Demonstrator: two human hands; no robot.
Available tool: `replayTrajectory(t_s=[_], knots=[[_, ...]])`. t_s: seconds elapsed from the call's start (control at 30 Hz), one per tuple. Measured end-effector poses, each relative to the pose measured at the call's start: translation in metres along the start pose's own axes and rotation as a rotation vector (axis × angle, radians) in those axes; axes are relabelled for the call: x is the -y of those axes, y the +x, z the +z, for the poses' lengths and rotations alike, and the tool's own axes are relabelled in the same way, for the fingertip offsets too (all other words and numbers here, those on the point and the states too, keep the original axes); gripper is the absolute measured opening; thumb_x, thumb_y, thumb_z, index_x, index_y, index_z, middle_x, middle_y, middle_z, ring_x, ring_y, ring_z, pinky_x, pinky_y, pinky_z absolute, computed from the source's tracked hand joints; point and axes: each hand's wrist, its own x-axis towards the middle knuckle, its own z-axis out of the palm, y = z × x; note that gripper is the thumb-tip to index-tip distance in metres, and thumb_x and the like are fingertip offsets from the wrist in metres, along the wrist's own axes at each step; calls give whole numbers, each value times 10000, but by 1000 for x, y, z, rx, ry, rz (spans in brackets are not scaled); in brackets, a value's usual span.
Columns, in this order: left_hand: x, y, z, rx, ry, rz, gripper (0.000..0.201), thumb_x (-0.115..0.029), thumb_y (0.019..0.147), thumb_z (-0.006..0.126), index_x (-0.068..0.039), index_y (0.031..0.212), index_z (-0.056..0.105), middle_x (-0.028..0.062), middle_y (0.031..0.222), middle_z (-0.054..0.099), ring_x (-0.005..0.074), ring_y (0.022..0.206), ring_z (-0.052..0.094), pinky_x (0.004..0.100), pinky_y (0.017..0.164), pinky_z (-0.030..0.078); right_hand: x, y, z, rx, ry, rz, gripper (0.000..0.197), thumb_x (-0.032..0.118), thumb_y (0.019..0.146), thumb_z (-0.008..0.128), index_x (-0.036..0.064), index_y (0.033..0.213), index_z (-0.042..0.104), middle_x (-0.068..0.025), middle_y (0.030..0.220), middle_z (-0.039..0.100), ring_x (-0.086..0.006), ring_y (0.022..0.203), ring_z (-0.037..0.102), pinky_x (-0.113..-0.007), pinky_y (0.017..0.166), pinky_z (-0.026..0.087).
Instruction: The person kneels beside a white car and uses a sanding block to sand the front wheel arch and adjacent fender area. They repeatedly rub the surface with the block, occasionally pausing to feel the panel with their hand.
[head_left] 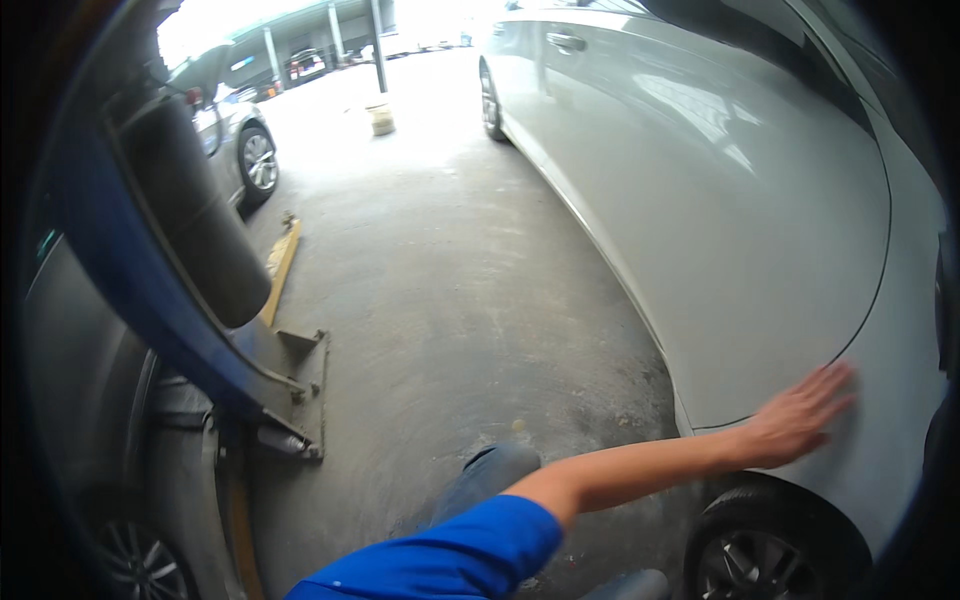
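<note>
My left arm, in a blue short sleeve (450, 550), reaches across to the right. My left hand (795, 420) lies against the white car (700, 260), its fingers stretched and spread, with nothing held. It touches the body panel just above the wheel (770, 550), beside the curved seam between door and fender. The fingers are slightly blurred. My right hand is not in view. My jeans-clad knee (495, 468) shows below the arm.
At the left stands a blue lift post (160, 270) with a dark cylinder (205, 210) and a bolted base plate (315, 400). A yellow lift arm (285, 260) lies beyond it. A dark car (85, 360) is behind the post. Farther off are a silver car (225, 140) and a bucket (381, 120).
</note>
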Motion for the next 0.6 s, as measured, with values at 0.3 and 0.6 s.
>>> replayTrajectory(t_s=[0.3,0.6], knots=[[6,124,63,-191,157,312,808,-415,831,506,118,1431,413,378,1598,220,509,1536,104,654,1245,22,98,109,196,146,435,-197,495,369,1035,503,-63,1207,672,-249,1135,701,-411,1044,650,-478,945,509],[2,122,59,-168,123,302,786,-382,858,490,99,1469,379,366,1607,217,504,1538,111,648,1244,21,147,139,247,207,558,-316,492,372,1029,513,-59,1203,673,-245,1137,701,-407,1045,650,-476,946,508]])
